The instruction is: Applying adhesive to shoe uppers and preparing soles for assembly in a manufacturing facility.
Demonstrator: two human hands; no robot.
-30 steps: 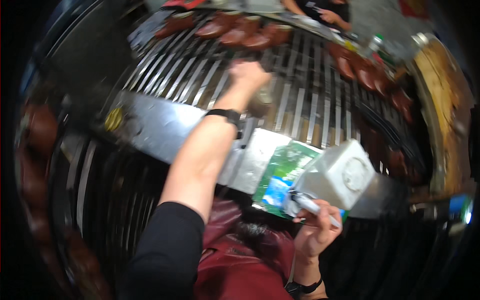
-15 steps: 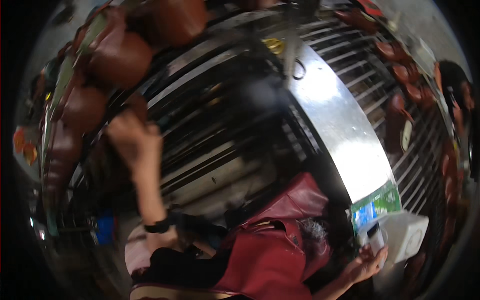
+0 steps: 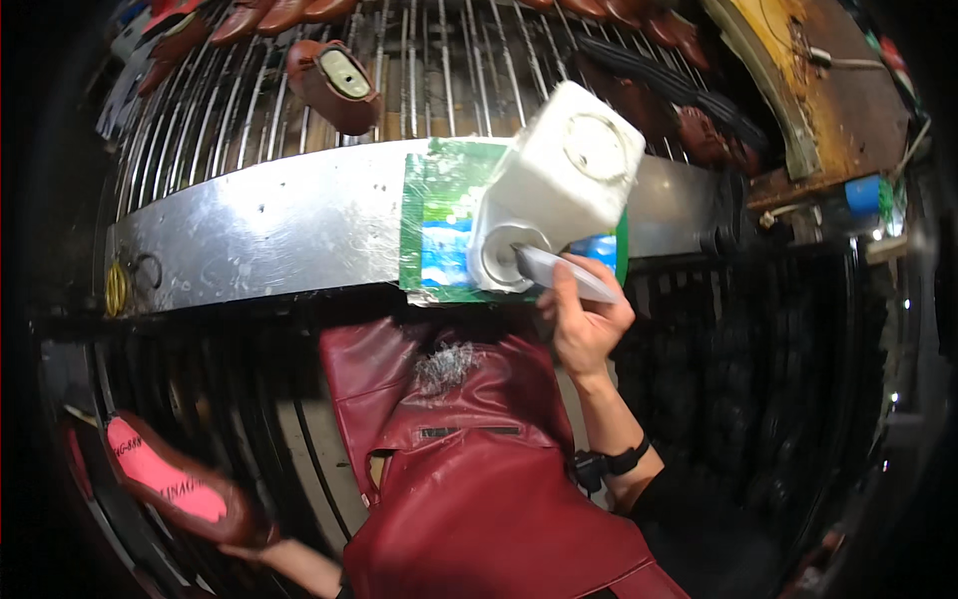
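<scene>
My right hand grips the pale flat handle of a brush. The brush's dark end sits in the round mouth of a white plastic container, which stands on a green and blue sheet. Down at the lower left, my left hand holds a reddish-brown shoe by one end, its pink underside turned up. The shoe hides most of that hand's fingers.
A shiny metal shelf runs across in front of me, with a yellow ring at its left end. Beyond it, a rack of metal bars carries several brown shoes, one lying close to the shelf. A wooden board stands far right.
The view has swung round toward the shelf. My left hand, earlier among the brown shoes on the left, now has a shoe in it. The brush's end has gone into the container's mouth.
</scene>
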